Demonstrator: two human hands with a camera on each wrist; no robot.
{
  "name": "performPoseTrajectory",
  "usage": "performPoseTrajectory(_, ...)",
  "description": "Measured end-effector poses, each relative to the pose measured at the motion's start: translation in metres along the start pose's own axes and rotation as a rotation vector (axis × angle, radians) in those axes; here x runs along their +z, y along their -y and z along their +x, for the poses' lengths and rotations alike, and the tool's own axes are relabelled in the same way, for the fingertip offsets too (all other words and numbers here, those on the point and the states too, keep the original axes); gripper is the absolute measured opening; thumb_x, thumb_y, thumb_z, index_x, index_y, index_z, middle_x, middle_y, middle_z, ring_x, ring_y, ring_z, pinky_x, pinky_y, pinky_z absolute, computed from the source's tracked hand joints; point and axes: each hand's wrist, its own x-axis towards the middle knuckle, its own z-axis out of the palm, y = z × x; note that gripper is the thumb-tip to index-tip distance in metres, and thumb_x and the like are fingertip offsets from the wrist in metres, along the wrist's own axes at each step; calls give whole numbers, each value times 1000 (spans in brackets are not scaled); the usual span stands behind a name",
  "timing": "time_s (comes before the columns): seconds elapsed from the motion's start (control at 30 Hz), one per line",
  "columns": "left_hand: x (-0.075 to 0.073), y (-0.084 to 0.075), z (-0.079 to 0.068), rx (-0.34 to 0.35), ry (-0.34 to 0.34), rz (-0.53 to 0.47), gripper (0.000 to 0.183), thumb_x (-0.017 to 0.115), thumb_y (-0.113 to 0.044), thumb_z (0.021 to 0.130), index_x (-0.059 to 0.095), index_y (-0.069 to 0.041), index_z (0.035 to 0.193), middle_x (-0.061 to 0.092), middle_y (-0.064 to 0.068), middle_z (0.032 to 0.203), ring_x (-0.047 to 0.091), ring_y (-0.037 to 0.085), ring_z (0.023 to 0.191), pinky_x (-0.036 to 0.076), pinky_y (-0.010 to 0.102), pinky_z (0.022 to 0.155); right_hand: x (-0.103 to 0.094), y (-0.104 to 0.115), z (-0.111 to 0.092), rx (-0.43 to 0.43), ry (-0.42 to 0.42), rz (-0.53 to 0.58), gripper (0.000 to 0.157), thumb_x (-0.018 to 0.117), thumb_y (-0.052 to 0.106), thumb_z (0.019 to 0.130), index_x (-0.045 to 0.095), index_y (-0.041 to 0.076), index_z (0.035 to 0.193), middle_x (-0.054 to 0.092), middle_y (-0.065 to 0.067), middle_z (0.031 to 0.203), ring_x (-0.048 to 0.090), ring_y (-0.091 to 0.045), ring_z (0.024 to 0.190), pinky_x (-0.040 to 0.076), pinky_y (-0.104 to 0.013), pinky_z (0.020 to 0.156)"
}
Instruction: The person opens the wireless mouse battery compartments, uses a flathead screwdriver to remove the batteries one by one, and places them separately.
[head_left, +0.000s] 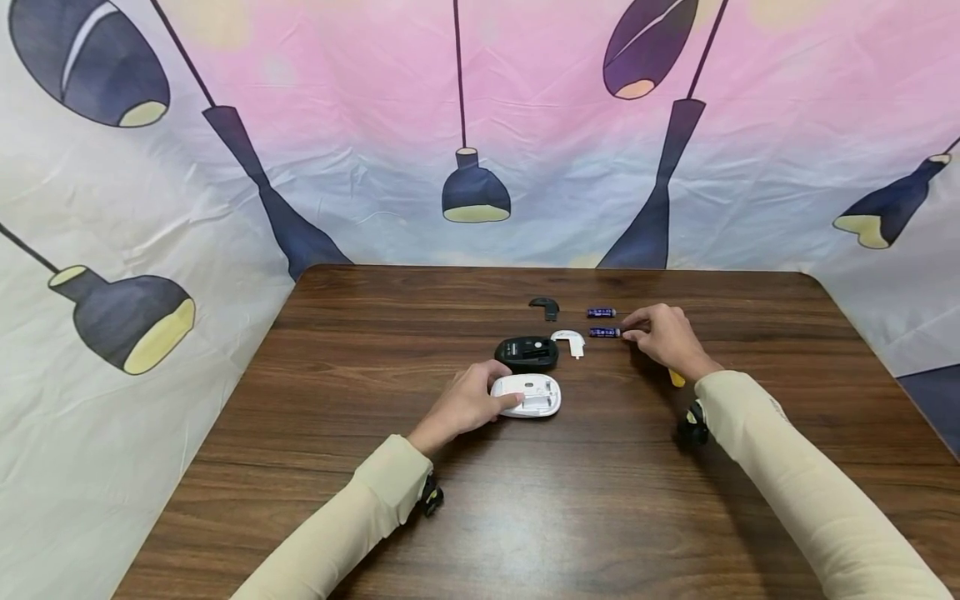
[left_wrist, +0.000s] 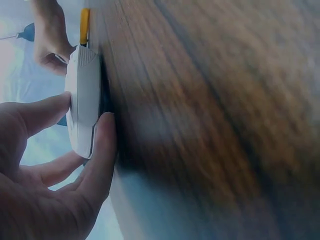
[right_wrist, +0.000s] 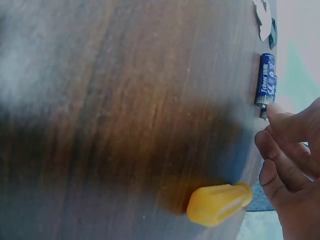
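My left hand [head_left: 468,396] grips a white computer mouse [head_left: 542,403], which lies underside up with its battery bay uncovered. In the left wrist view the thumb presses the mouse's underside and the fingers hold its edge. Right behind it is a black mouse [head_left: 527,360], also underside up and uncovered. My right hand [head_left: 666,340] is at the right end of the nearer blue battery [head_left: 604,332], fingertips beside its tip. A second blue battery [head_left: 601,313] lies just behind. The white battery cover [head_left: 572,340] and black cover [head_left: 546,307] lie left of the batteries.
A yellow handle [right_wrist: 215,204] lies on the wooden table [head_left: 337,367] below my right hand, partly hidden by it in the head view. A cloth backdrop [head_left: 390,200] printed with lamps hangs behind the table's far edge.
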Motion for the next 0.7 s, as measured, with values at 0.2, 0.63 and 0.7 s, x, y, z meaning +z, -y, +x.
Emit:
performPoseTrajectory(0.2, 0, 1, 0, 35, -48, 113, 39, 78, -36, 89, 70, -15, 121, 65, -2, 92, 58, 19, 88, 50, 43, 84, -3, -2, -3, 11, 6, 17, 19, 66, 2, 96, 74, -6, 112, 72, -24, 109, 70, -35, 93, 61, -50, 77)
performPoseTrajectory(0.63, 2, 2, 2, 38, -65, 131, 36, 77, -39, 90, 72, -21, 121, 68, -2, 98, 61, 17, 91, 49, 42, 86, -7, -3, -6, -10, -10, 17, 19, 68, 3, 95, 74, -6, 111, 72, -25, 106, 71, -34, 88, 61, -50, 74)
performPoseTrajectory(0.7, 2, 2, 2, 41, -65, 132, 36, 78, -38, 90, 72, -21, 121, 69, -2, 98, 62, 18, 92, 49, 43, 88, -7, -2, -7, -13, -12, 15, 19, 68, 3, 95, 74, -6, 111, 72, -25, 106, 71, -34, 87, 61, -50, 74)
